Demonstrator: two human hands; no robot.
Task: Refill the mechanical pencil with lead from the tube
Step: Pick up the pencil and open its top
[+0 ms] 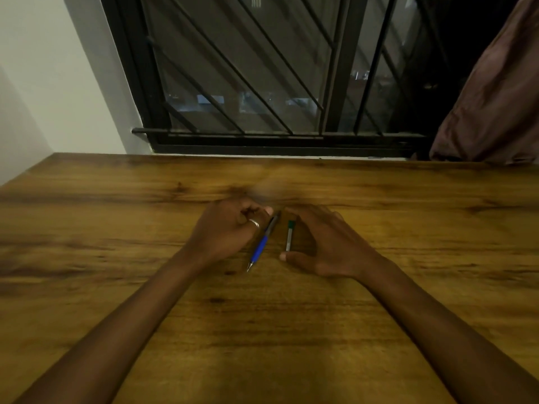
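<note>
A mechanical pencil [264,243] with a blue grip and a grey barrel lies flat on the wooden table [116,258], its tip pointing toward me. Just right of it lies a slim lead tube [289,239] with a green cap at its far end. My left hand [230,228] rests left of the pencil with its fingers curled in, one fingertip by the pencil's far end; a ring shows on one finger. My right hand [326,243] arches over the tube's right side, fingers apart, with the thumb near the tube's near end and the fingertips beyond its cap. Neither object is lifted.
A barred dark window [262,83] runs along the table's far edge. A brown curtain [490,106] hangs at the back right. A pale wall [43,83] stands at the left. Both forearms stretch across the table from the near edge.
</note>
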